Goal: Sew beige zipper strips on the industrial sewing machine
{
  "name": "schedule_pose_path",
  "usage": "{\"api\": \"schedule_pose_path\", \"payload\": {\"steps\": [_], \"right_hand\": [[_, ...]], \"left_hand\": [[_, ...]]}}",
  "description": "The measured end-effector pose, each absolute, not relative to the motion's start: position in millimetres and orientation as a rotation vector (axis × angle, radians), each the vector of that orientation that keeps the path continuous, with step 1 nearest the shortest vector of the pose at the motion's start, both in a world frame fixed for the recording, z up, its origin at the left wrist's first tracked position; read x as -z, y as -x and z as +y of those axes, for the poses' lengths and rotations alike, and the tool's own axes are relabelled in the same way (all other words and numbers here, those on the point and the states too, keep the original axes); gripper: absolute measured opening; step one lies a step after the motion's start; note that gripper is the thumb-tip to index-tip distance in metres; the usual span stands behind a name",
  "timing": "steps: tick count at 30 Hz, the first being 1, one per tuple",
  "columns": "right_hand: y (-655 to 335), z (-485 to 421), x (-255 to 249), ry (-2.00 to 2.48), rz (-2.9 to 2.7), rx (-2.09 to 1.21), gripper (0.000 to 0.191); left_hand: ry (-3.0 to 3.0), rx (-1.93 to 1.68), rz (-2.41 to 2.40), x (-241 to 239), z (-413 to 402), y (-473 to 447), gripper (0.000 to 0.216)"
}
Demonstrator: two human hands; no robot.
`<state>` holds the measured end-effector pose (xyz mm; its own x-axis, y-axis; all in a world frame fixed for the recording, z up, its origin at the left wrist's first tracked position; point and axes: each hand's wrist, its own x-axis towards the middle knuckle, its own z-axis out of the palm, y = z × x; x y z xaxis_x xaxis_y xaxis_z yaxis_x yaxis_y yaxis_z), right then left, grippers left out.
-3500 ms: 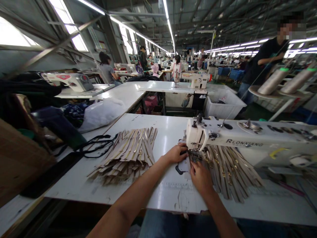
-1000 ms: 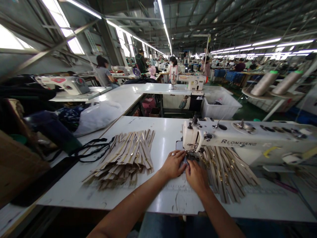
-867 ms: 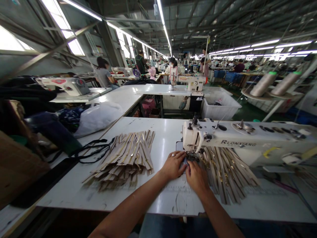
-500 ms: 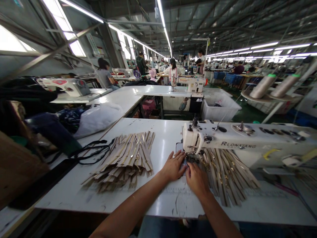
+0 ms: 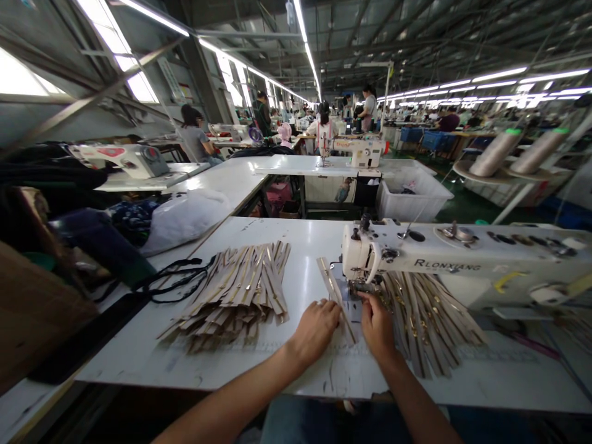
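A beige zipper (image 5: 329, 280) with metal teeth lies slantwise left of the needle area. My left hand (image 5: 317, 325) is closed on its middle, fingers curled over the tape. At the presser foot (image 5: 363, 287) of the white sewing machine (image 5: 444, 268), my right hand (image 5: 377, 324) reaches in with the index finger stretched forward and the others curled. Whatever its fingertips hold, if anything, is too small to make out. A heap of beige zippers (image 5: 235, 290) is to the left. More zippers (image 5: 428, 320) fan out under the machine arm on the right.
Black straps (image 5: 180, 277) lie left of the heap, near a white plastic bag (image 5: 185, 219). Two thread cones (image 5: 494, 154) stand at the right. A white bin (image 5: 414, 197) sits beyond the machine. Co-workers sit and stand further back.
Both hands were together at the needle. My left hand has drawn back toward me, now with a zipper showing under it. My right hand has shifted slightly right, its index finger at the presser foot.
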<state>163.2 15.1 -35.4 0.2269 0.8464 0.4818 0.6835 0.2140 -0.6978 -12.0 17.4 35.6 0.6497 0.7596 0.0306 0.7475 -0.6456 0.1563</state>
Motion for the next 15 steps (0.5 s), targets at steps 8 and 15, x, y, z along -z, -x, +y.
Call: {"api": "schedule_pose_path", "payload": {"steps": [8, 15], "right_hand": [[-167, 17, 36, 1.483, -1.45, -0.209, 0.035], [-165, 17, 35, 1.483, -1.431, -0.218, 0.034]], "left_hand": [[-2.737, -0.232, 0.735, -33, 77, 6, 0.029], [-2.79, -0.055, 0.641, -43, 73, 10, 0.008]]}}
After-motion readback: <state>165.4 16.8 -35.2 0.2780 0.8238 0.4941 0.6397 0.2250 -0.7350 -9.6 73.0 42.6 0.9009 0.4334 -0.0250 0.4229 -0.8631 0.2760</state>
